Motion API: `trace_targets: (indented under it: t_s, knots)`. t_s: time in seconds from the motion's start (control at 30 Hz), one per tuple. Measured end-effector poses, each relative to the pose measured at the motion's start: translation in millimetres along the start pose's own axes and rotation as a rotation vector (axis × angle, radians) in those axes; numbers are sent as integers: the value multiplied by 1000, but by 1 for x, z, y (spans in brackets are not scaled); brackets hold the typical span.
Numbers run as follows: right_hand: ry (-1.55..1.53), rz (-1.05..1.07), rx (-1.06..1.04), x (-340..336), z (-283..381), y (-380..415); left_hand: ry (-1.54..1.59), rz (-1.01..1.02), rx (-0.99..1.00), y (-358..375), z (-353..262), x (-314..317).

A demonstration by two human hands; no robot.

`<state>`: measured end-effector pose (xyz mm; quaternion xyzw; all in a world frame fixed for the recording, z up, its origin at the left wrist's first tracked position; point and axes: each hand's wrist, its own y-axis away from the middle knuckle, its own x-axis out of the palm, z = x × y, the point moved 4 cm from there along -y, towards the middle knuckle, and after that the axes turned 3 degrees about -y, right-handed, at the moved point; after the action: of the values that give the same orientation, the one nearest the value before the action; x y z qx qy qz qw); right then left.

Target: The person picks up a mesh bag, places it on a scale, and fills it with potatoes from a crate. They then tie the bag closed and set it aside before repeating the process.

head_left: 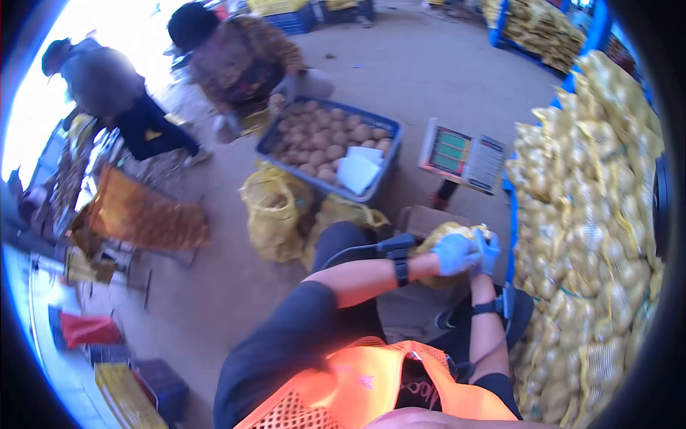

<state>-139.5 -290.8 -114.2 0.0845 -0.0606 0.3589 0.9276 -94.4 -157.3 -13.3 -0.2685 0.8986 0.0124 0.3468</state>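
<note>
right now both gloved hands, left hand (451, 254) and right hand (487, 250), pinch the neck of a yellow mesh sack (437, 242) at centre right; a loose grip could spill potatoes beside the stacked sacks (593, 236).

The sack (446, 236) is a yellow net bag, filled and lumpy, its mesh stretched over rounded potatoes. It stands on a cardboard box (421, 218) that sits on the concrete floor, just in front of the person's knees and near the box's right edge. Its top is gathered into a bunched neck, and both gloved hands close on that neck: the left hand (454, 254) wraps it from the near side, the right hand (487, 250) pinches it from the right, the two touching each other. Most of the sack's lower body is hidden behind the left forearm; only the upper bulge and crumpled mouth show.
</note>
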Motion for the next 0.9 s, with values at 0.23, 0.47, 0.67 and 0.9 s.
trace_targets:
  t_s: [0.23, 0.47, 0.67, 0.9]
  knots:
    - [-90, 109, 84, 3, 14, 9, -19, -92, 76, -3, -6, 0]
    - [-238, 272, 245, -19, -33, -11, 9, -65, 67, -11, -3, 1]
    - [-77, 32, 338, 6, 4, 13, 41, -771, 248, -46, 43, -72]
    - [30, 46, 269, 7, -5, 13, 575, -856, -42, -17, 54, -167]
